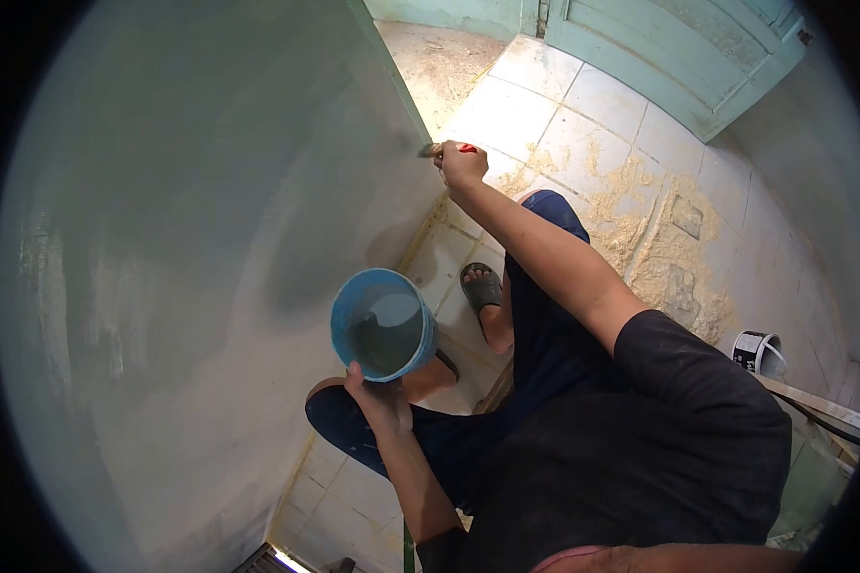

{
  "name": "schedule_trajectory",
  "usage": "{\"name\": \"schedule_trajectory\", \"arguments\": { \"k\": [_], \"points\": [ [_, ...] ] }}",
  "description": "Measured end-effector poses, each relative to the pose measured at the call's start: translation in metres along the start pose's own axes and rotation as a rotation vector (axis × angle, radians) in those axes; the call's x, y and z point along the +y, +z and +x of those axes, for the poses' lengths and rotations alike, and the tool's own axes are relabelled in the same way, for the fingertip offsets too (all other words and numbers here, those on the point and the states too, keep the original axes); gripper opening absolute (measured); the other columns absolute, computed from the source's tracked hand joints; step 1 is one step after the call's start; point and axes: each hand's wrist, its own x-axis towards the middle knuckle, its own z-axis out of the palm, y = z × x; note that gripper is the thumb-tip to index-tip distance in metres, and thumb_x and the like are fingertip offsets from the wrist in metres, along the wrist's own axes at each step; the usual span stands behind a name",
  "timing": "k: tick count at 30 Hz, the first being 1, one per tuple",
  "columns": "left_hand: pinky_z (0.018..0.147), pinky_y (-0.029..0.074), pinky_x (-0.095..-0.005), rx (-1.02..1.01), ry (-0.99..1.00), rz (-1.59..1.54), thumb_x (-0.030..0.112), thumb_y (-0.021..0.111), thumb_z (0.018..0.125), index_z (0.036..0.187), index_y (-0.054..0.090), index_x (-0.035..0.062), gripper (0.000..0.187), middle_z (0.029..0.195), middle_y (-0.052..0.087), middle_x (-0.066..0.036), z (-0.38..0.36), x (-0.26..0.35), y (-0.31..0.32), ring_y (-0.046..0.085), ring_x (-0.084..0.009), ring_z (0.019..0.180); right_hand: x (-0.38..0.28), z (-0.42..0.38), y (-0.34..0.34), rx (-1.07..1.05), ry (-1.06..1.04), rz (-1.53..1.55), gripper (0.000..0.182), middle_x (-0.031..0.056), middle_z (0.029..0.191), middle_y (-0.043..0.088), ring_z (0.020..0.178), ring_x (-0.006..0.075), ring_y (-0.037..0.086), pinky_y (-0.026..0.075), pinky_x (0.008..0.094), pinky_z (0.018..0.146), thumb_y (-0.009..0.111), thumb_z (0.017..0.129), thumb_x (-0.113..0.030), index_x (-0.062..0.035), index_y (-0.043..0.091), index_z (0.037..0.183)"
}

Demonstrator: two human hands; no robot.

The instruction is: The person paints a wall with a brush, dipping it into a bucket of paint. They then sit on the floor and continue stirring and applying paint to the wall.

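Observation:
A blue bucket with grey-green liquid in it hangs before the wall, and my left hand holds it at its lower rim, thumb on the outside. Farther up, my right hand is closed around a paintbrush with a red part on its handle. The bristles are at the edge of the grey wall, near a green strip; whether they touch it I cannot tell.
A light green door stands at the top right. Yellowish debris lies on the white floor tiles. A small white bucket with a dark label is at the right. My knees and sandalled feet are below my arms.

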Motion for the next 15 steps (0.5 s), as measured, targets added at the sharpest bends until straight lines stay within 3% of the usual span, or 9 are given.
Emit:
{"name": "schedule_trajectory", "arguments": {
  "k": [4, 8, 10, 11, 13, 15],
  "points": [
    [0.116, 0.037, -0.0482, 0.0, 0.004, -0.008, 0.061, 0.061, 0.094, 0.152, 0.046, 0.0094, 0.079, 0.153, 0.05, -0.009, -0.001, 0.001, -0.001, 0.046, -0.0278, 0.142, 0.003, -0.004, 0.008, 0.035, -0.047, -0.051, 0.018, 0.0076, 0.068, 0.07, 0.062, 0.015, 0.066, 0.052, 0.0307, 0.061, 0.068, 0.087, -0.013, -0.0018, 0.077, 0.076],
    [0.116, 0.036, -0.048, 0.009, 0.006, -0.005, 0.061, 0.06, 0.095, 0.152, 0.046, 0.0089, 0.079, 0.153, 0.049, -0.009, -0.003, 0.002, 0.001, 0.046, -0.0279, 0.143, -0.008, -0.008, 0.023, -0.068, -0.089, 0.099, 0.017, 0.0055, 0.066, 0.069, 0.063, 0.0125, 0.065, 0.05, 0.029, 0.062, 0.071, 0.086, -0.013, -0.002, 0.078, 0.075],
    [0.116, 0.037, -0.0477, 0.02, 0.011, 0.006, 0.062, 0.06, 0.095, 0.151, 0.046, 0.0085, 0.079, 0.153, 0.05, -0.009, -0.003, 0.002, -0.001, 0.046, -0.0279, 0.142, -0.03, -0.021, 0.023, -0.273, -0.094, 0.156, 0.016, 0.0123, 0.095, 0.073, 0.086, 0.0181, 0.074, 0.062, 0.0293, 0.081, 0.066, 0.094, -0.006, 0.0075, 0.074, 0.098],
    [0.116, 0.037, -0.0477, 0.024, 0.013, 0.003, 0.062, 0.06, 0.095, 0.151, 0.046, 0.0085, 0.079, 0.153, 0.05, -0.009, -0.003, 0.002, -0.001, 0.046, -0.0279, 0.142, -0.04, -0.03, 0.026, -0.278, -0.093, 0.153, 0.016, 0.0123, 0.095, 0.073, 0.086, 0.0181, 0.074, 0.062, 0.0293, 0.081, 0.066, 0.094, -0.006, 0.0075, 0.074, 0.098],
    [0.115, 0.037, -0.0471, 0.022, 0.013, -0.004, 0.063, 0.06, 0.094, 0.151, 0.047, 0.008, 0.08, 0.152, 0.05, -0.01, -0.004, 0.003, -0.001, 0.046, -0.0281, 0.142, -0.06, -0.054, 0.033, -0.275, -0.145, 0.485, 0.023, 0.0155, 0.107, 0.072, 0.092, 0.0218, 0.074, 0.063, 0.0321, 0.091, 0.066, 0.099, -0.008, 0.0101, 0.071, 0.112],
    [0.114, 0.038, -0.0469, 0.022, 0.006, -0.002, 0.063, 0.061, 0.094, 0.151, 0.047, 0.0081, 0.08, 0.152, 0.051, -0.01, -0.004, 0.004, 0.0, 0.047, -0.0279, 0.142, -0.087, -0.075, 0.032, -0.372, -0.206, 0.51, 0.028, 0.0177, 0.112, 0.071, 0.096, 0.0234, 0.074, 0.063, 0.0333, 0.094, 0.066, 0.101, -0.009, 0.0123, 0.068, 0.118]
  ]
}}
